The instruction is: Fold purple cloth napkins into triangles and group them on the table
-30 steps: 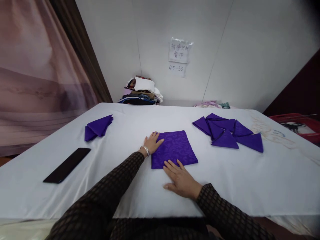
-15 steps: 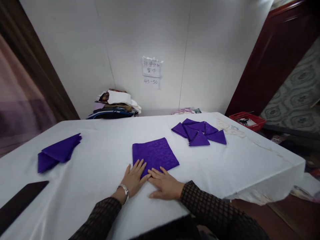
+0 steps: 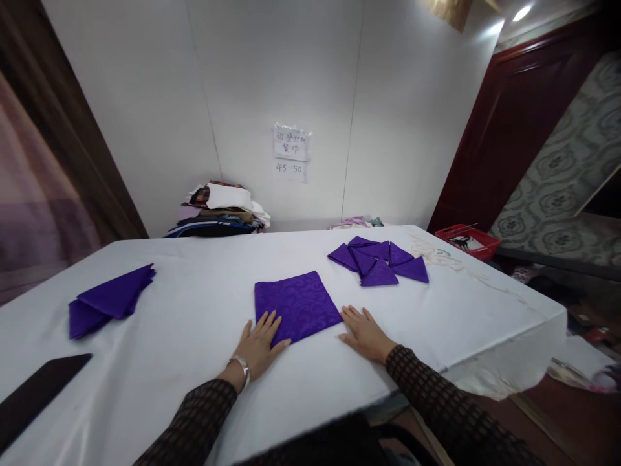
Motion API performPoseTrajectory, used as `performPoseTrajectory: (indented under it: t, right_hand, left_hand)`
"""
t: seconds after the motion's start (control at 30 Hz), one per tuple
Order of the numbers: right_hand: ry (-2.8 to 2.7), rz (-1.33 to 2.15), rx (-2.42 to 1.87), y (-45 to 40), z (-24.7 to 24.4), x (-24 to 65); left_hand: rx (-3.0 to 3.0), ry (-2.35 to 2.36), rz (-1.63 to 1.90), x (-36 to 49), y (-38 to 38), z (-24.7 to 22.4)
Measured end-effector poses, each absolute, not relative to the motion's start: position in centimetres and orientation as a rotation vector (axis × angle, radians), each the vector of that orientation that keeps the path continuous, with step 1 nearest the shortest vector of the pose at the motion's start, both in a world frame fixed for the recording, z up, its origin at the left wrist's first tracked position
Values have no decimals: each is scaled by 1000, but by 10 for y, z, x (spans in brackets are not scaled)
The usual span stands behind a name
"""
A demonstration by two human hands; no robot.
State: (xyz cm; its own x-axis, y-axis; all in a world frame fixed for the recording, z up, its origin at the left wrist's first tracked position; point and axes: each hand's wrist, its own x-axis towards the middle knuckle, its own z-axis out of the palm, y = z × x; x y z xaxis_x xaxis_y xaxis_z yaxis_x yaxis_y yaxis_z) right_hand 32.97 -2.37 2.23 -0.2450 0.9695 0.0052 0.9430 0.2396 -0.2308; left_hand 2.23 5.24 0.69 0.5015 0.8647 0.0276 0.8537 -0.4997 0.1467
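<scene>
A purple patterned cloth (image 3: 301, 301), folded into a rough square, lies flat in the middle of the white-covered table (image 3: 194, 310). Resting on its lower left corner is my left hand (image 3: 258, 346), fingers spread, with a bracelet on the wrist. My right hand (image 3: 365, 333) lies flat with fingers apart, its fingertips at the cloth's right corner. Several purple folded triangles (image 3: 379, 273) overlap beyond it at the back right. Another stack of purple cloth (image 3: 114, 298) lies at the left.
A dark flat board (image 3: 41, 388) lies at the table's left front. Piled clothes (image 3: 220, 210) stand at the back edge against the wall. A red basket (image 3: 468, 241) is past the right back corner. Paper signs (image 3: 291, 145) hang on the wall.
My right hand has slid right along the cloth's near edge, from beside my left hand to the right corner. My left hand stays put. The view has shifted slightly.
</scene>
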Motion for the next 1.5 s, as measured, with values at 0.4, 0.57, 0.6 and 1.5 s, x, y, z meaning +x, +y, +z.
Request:
performPoseTrajectory:
  t: [0.4, 0.57, 0.6, 1.5]
  right_hand:
    - [-2501, 323, -1551, -17, 27, 291]
    - [-2484, 334, -1588, -17, 21, 291]
    - [-2490, 338, -1591, -17, 21, 292]
    - [-2446, 364, -1432, -72, 19, 223]
  left_hand:
    - [2711, 1349, 255, 21, 28, 4]
    - [2612, 1386, 252, 19, 30, -3]
    - [2605, 1388, 271, 19, 30, -3]
    - [2718, 1411, 589, -43, 25, 27]
